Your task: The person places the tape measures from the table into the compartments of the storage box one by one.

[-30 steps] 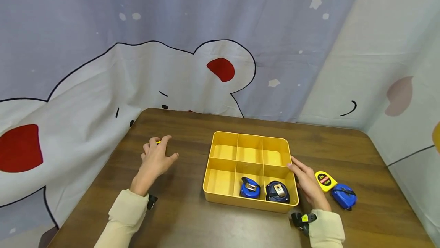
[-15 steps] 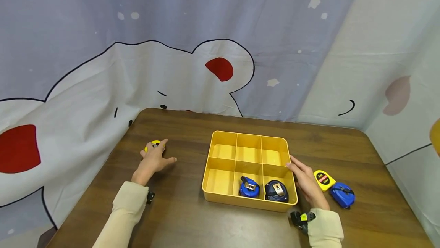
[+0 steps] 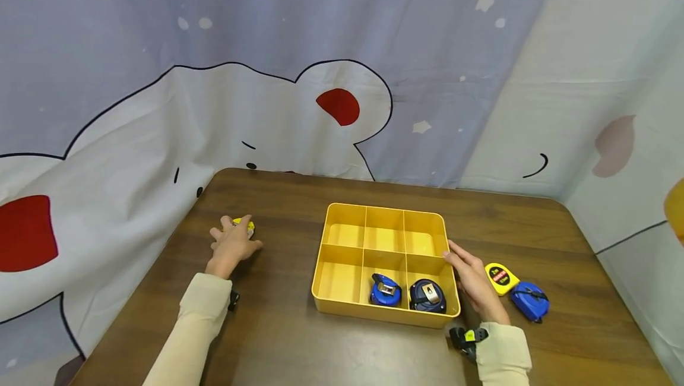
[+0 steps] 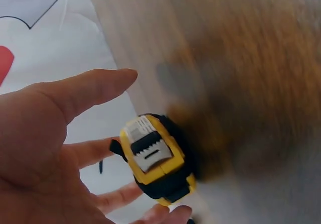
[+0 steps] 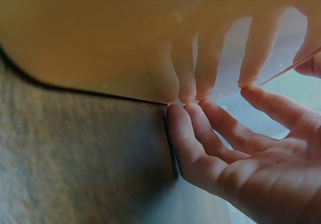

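Note:
My left hand (image 3: 230, 248) is at a yellow-and-black tape measure (image 3: 250, 228) on the left of the table. In the left wrist view the fingers are spread behind this tape measure (image 4: 154, 153), and the thumb stands apart from it. My right hand (image 3: 473, 282) holds the right side of a yellow six-compartment box (image 3: 369, 310), thumb over the rim. The right wrist view has its fingertips (image 5: 180, 118) against the outer wall. A blue tape measure (image 3: 386, 291) lies in the front middle compartment, a dark blue tape measure (image 3: 427, 296) in the front right one.
To the right of my right hand, a yellow tape measure (image 3: 500, 278) and a blue tape measure (image 3: 530, 301) lie side by side on the wooden table (image 3: 342, 356). A patterned curtain (image 3: 256, 107) hangs behind the table's far edge.
My left hand has shifted slightly left and nearer to me, and more of the yellow-and-black tape measure shows. The right hand stays on the box.

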A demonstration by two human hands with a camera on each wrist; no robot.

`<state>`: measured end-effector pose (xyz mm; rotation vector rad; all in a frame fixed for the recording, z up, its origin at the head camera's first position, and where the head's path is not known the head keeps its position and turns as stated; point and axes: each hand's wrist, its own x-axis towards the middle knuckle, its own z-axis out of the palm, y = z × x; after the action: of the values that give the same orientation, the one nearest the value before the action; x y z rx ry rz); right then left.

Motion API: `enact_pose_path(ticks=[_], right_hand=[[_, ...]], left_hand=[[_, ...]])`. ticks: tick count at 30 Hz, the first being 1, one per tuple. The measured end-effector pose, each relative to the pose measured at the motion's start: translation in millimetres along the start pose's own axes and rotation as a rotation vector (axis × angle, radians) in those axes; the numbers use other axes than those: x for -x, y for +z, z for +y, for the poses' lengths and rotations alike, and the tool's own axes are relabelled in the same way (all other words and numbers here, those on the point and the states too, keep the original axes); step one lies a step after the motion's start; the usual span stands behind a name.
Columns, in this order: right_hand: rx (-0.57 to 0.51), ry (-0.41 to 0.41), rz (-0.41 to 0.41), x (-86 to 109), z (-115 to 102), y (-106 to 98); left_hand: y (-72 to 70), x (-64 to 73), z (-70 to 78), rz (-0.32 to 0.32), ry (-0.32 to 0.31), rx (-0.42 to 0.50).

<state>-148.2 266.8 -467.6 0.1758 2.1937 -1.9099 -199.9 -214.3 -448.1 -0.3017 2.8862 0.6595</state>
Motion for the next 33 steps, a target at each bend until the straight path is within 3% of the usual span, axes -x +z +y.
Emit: enact_pose_path(ticks=[10, 17, 27, 33], right_hand=[[0.019, -0.002, 0.006, -2.6, 2.3, 0.4], [0.011, 0.007, 0.01, -0.8, 2.4, 0.5], [0.033, 0.026, 0.003, -1.7, 0.1, 1.3], [0.009, 0.01, 0.005, -1.0, 1.7, 0.7]], left_hand=[[0.4, -14.0, -10.5, -0.017, 0.002, -0.013], [-0.6, -18.7, -14.8, -0.001, 0.059, -0.044], [-1.1, -6.6, -11.4, -0.023, 0.014, -0.035], [4.5, -0.6, -11.4, 0.051, 0.032, -0.016]])
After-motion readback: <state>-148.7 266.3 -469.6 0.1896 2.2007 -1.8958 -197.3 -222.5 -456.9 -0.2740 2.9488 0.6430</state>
